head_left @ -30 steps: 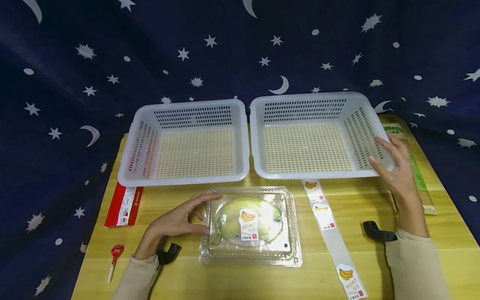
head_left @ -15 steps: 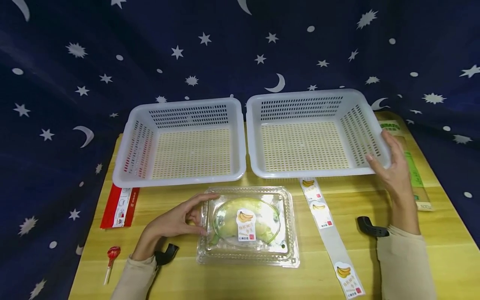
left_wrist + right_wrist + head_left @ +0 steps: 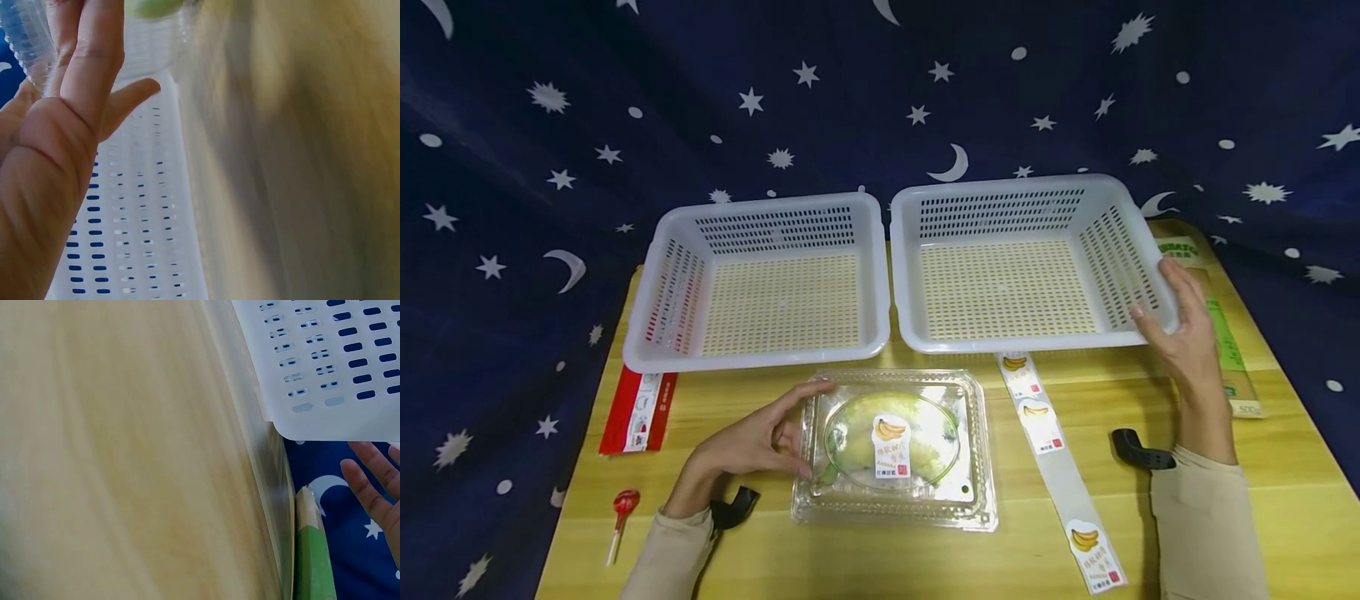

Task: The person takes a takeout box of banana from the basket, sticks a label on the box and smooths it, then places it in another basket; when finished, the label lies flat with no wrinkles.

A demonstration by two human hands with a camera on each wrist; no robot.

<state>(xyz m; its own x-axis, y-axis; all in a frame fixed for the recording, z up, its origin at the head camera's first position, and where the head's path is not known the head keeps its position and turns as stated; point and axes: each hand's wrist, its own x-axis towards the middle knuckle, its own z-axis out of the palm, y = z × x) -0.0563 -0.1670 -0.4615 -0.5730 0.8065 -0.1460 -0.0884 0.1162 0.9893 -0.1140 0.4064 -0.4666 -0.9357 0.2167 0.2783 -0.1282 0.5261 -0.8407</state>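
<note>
A clear plastic clamshell box (image 3: 891, 508) with pale green and yellow contents lies before me, lid down. A white label with bananas (image 3: 891, 446) shows in the middle of its lid. My left hand (image 3: 756, 437) is at its left side, forefinger at the top corner and thumb lower down the edge. Far right, my right hand (image 3: 1191, 346) is spread at the right end of the right white basket (image 3: 1015, 343). Its thumb overlaps the basket's front right corner. In the right wrist view extended fingers (image 3: 369, 494) show just beyond the basket's corner.
Beside the right basket stands a second white basket (image 3: 775, 362). A strip of banana labels (image 3: 1063, 492) runs from under the right basket toward me. A red packet (image 3: 632, 412) and a lollipop (image 3: 625, 504) lie left, a green-and-brown packet (image 3: 1240, 387) right.
My right hand's fingers have shifted outward along the right basket's end, away from its inside. The left hand stays at the clamshell box. The whole head view has shifted slightly.
</note>
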